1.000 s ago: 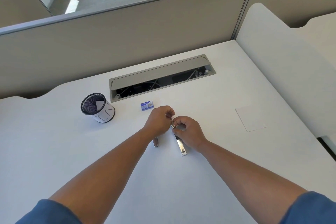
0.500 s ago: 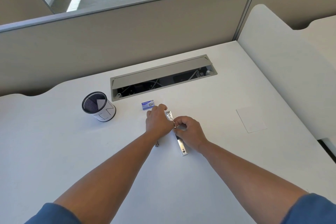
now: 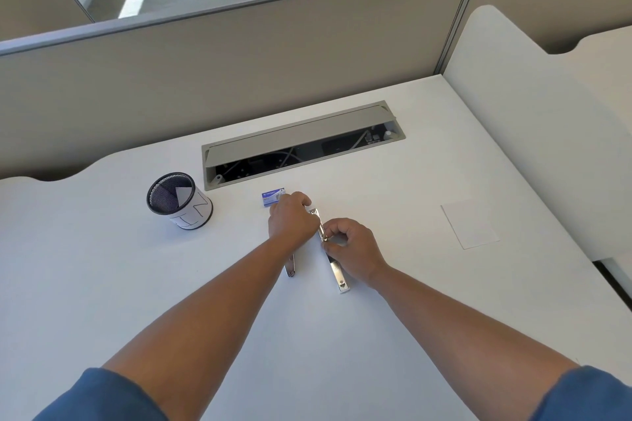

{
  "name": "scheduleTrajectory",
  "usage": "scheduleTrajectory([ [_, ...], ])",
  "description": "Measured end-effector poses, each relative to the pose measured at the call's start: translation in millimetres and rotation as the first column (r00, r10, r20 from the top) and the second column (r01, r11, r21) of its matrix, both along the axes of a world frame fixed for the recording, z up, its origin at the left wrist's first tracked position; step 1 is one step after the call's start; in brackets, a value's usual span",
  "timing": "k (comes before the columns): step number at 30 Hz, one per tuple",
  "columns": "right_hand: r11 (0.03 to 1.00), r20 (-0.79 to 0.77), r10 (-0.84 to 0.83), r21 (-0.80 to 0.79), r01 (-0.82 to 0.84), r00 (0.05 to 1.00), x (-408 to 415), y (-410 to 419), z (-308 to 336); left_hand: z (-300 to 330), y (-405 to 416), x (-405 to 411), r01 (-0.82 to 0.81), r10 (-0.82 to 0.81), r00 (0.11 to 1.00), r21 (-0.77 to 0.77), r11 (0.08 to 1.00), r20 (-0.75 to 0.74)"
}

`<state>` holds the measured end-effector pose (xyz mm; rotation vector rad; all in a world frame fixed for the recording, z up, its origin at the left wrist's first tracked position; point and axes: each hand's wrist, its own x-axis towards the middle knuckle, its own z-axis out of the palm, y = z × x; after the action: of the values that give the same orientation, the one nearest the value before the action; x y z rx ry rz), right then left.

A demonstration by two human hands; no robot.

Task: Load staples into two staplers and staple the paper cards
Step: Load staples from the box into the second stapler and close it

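Two hands meet over the middle of the white desk (image 3: 444, 318), and compared with a second ago the left hand (image 3: 290, 220) has slid forward, away from the person, so that its fingertips now lie just beside the small blue staple box (image 3: 272, 196); earlier both hands pinched together at one spot. The left hand lies palm down over the far part of a narrow metal stapler (image 3: 290, 267), whose near end pokes out under the wrist; whether it grips it I cannot tell. The right hand (image 3: 352, 246) has barely shifted: its thumb and forefinger are pinched on the shiny rail of the second stapler (image 3: 337, 275), which lies opened out flat, its bright tip showing between the two hands and its near end reaching toward the person. A white paper card (image 3: 470, 225), flat and rectangular, lies well apart to the right, almost lost against the desk. To the left stands a black mesh cup (image 3: 178, 202), round, wrapped in white paper with pen marks, a folded slip inside it. Behind the hands a grey cable tray (image 3: 301, 137) is sunk in the desk, its lid tipped up over dark wiring. Beige partition panels (image 3: 222, 72) close the far edge. Blue sleeves (image 3: 102, 396) cover the upper arms.
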<state>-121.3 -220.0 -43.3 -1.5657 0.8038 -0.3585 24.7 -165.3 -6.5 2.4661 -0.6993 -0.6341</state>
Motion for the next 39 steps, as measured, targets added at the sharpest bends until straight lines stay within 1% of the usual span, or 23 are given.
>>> scheduleTrajectory([
  [8,1.000,-0.012,-0.005,-0.020,0.004,1.000,-0.2,0.0,-1.2,8.1,-4.7,3.9,-0.070,0.071,0.997,0.035,0.997,-0.036],
  [12,0.999,0.007,-0.016,0.046,0.016,1.000,2.4,1.3,-2.7,10.6,-5.7,5.8,-0.051,0.053,0.998,0.057,0.997,-0.037],
  [13,0.999,0.010,-0.017,0.042,0.017,1.000,4.0,2.3,-3.0,11.0,-5.3,6.4,-0.050,0.052,0.998,0.059,0.997,-0.041],
  [14,1.000,-0.005,-0.013,-0.003,0.013,1.000,5.7,3.2,-3.5,11.4,-5.0,6.8,-0.048,0.051,0.998,0.062,0.997,-0.048],
  [15,0.997,-0.034,-0.002,-0.082,-0.001,0.999,7.1,4.3,-4.3,12.1,-4.7,7.5,-0.047,0.050,0.997,0.064,0.997,-0.057],
  [17,0.966,-0.121,0.016,-0.255,-0.047,0.993,9.0,8.2,-5.4,13.4,-3.9,9.0,-0.047,0.052,0.996,0.064,0.997,-0.078],
  [18,0.949,-0.152,0.014,-0.310,-0.061,0.988,9.3,10.2,-5.4,13.9,-4.0,9.6,-0.047,0.053,0.995,0.064,0.997,-0.087],
  [23,0.869,-0.133,0.025,-0.488,-0.087,0.991,6.2,14.2,-6.4,14.4,-5.8,11.4,-0.048,0.055,0.995,0.078,0.996,-0.089],
  [28,0.814,-0.207,0.017,-0.565,-0.134,0.978,4.3,19.7,-11.2,12.5,-6.2,12.3,-0.040,0.047,0.994,0.077,0.996,-0.096],
  [31,0.740,-0.261,0.041,-0.640,-0.205,0.964,4.3,24.5,-11.6,11.3,-6.6,13.1,-0.041,0.047,0.996,0.081,0.996,-0.082],
  [32,0.731,-0.274,0.042,-0.647,-0.216,0.961,4.5,25.1,-11.3,11.0,-6.6,13.1,-0.042,0.049,0.996,0.082,0.996,-0.079],
  [36,0.766,-0.296,0.034,-0.605,-0.215,0.954,5.7,24.4,-7.7,10.4,-5.6,13.0,-0.039,0.046,0.995,0.076,0.996,-0.084],
  [39,0.768,-0.337,0.035,-0.594,-0.242,0.941,7.9,23.5,-2.3,10.3,-2.5,9.0,-0.022,0.027,0.996,0.056,0.998,-0.087],
])
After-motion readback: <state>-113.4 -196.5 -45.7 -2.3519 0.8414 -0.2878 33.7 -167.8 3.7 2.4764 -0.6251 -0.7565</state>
